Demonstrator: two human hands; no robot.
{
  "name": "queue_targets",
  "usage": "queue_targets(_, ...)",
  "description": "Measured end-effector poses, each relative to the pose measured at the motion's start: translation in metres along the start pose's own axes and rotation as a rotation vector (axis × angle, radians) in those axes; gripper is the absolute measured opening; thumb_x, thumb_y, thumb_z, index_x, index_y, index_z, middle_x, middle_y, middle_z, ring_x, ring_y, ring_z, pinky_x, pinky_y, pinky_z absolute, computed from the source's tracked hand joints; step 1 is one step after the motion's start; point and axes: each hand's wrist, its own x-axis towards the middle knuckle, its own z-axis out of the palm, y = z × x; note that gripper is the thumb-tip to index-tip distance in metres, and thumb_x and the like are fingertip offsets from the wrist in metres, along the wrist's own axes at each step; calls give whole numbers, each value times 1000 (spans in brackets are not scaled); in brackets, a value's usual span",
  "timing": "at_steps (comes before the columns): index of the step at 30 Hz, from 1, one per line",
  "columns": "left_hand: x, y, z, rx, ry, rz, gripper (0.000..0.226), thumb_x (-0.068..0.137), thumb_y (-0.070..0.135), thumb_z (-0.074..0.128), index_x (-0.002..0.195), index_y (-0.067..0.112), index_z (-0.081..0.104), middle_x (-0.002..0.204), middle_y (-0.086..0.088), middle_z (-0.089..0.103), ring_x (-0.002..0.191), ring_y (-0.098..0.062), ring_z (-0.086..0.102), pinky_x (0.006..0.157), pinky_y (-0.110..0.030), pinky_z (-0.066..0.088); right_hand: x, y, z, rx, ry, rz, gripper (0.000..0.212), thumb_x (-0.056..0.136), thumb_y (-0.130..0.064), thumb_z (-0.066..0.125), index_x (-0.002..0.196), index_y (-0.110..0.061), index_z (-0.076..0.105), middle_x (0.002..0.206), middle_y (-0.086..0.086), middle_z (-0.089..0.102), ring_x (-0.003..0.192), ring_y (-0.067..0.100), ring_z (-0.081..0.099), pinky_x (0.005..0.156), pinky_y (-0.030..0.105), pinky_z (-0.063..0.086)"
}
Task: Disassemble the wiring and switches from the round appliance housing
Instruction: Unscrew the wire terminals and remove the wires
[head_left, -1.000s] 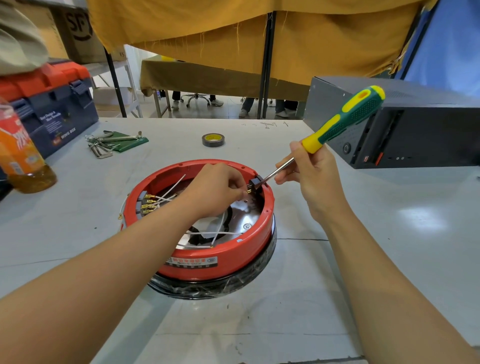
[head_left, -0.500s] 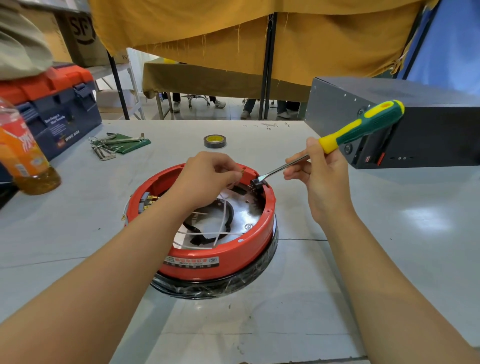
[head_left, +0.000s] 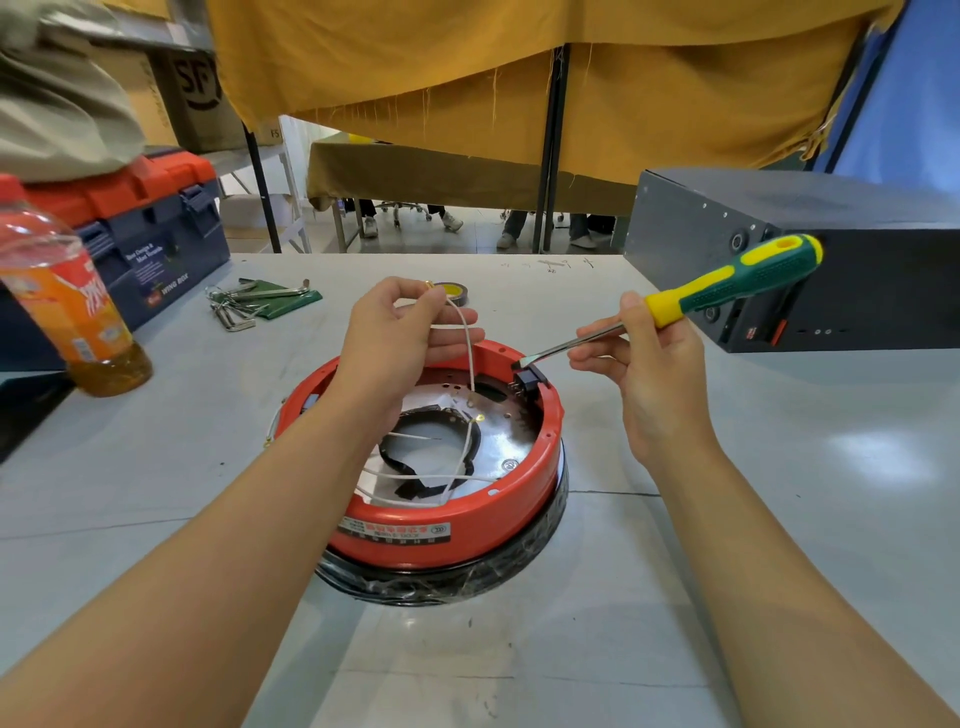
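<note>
The round red housing (head_left: 447, 530) sat near on the tabletop (head_left: 727, 519), probably rigid and steady. Above it, the left hand (head_left: 395, 332) pinched a thin white wire (head_left: 467, 343), limp and light, best taken near its terminal. The right hand (head_left: 654, 374) gripped a screwdriver (head_left: 717, 291), tip by the black switch (head_left: 530, 375).

Red housing (head_left: 447, 525); white wires (head_left: 470, 353); green-and-yellow screwdriver handle (head_left: 737, 280); orange bottle (head_left: 67, 306)
</note>
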Motion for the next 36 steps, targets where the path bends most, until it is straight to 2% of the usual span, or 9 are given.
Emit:
queue_targets(4,0,1,0,20,73,41,6,97,14,50,93,10,53,77,-8,74,72,-25,73,59,-25,56,0,1,0,-8,2,10,22,99,-22,49,82,-10,55,65,3,71,53,17,67,53,24,55)
queue_targets(8,-1,0,1,75,83,30,2,92,9,58,91,8,59,75,-9,71,63,-16,70,57,-21,54,-1,2,1,-44,-2,25,23,99,-24,49,82,-10,57,66,2,71,54,17,67,54,25,55)
queue_targets(11,-3,5,0,58,25,-25,6,87,1,62,92,3,63,76,-11,70,61,-13,68,58,-19,54,-3,3,1,-66,-8,31,23,99,-24,49,81,-11,57,66,2,71,54,17,67,54,24,55)
queue_targets(15,0,24,-19,69,-96,-52,16,82,-9,62,91,4,66,77,-9,74,69,-15,71,61,-18,54,-5,4,4,-76,-29,39,23,99,-24,49,82,-10,57,66,2,71,55,17,68,54,23,55)
queue_targets(18,4,36,-52,186,-57,-38,21,81,-12,61,91,6,64,77,-9,74,70,-17,72,61,-19,55,-6,7,6,-85,-58,38,24,99,-24,49,82,-9,57,67,1,71,56,18,69,54,23,55)
queue_targets(21,6,36,-91,332,51,-32,18,80,-12,62,80,5,61,75,-10,72,64,-17,70,58,-19,55,-8,9,8,-70,-85,30,24,99,-23,49,80,-11,56,67,1,71,56,18,69,53,23,54)
queue_targets(25,10,18,-135,585,139,-153,15,85,-7,59,85,3,70,82,-13,70,69,-17,67,52,-14,52,-9,13,10,-71,-111,30,22,99,-24,49,81,-13,54,69,2,72,57,21,70,53,22,54)
queue_targets(30,20,-10,-162,823,143,-271,20,87,-2,60,86,14,72,87,-3,68,82,-17,64,60,-19,49,-10,17,12,-103,-127,26,23,98,-25,51,79,-14,56,71,4,72,59,23,70,54,23,55)
queue_targets(36,28,-29,-169,1034,158,-223,10,81,2,69,80,12,68,90,-9,67,83,-21,62,72,-28,50,-9,17,11,-104,-98,25,22,98,-25,51,80,-14,55,70,3,72,60,23,70,54,23,56)
